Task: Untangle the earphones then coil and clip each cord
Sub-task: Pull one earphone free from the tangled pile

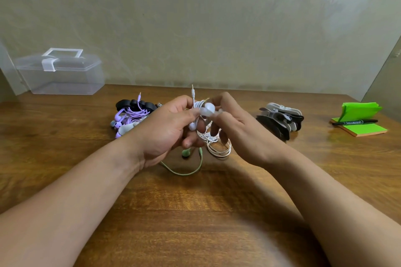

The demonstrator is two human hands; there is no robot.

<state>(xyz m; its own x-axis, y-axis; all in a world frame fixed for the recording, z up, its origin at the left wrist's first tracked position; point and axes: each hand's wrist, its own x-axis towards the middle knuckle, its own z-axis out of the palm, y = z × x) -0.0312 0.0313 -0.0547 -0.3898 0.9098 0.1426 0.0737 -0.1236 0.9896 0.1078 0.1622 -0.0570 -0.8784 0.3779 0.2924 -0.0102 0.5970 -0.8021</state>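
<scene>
My left hand (167, 128) grips a coiled white earphone cord (196, 104), its jack sticking up above my fingers. My right hand (234, 123) pinches a white clip (209, 109) wrapped around that coil. More white cord loops (219, 149) hang below my hands onto the table. A green earphone (186, 153) with its cord curving lies under my left hand. A purple earphone bundle (130, 118) with a black clip lies to the left.
A pile of black and white cord clips (281, 119) lies to the right. Green sticky notes (360, 123) with a black marker (354, 122) sit at the far right. A clear plastic box (60, 71) stands at the back left on the wooden table (195, 212).
</scene>
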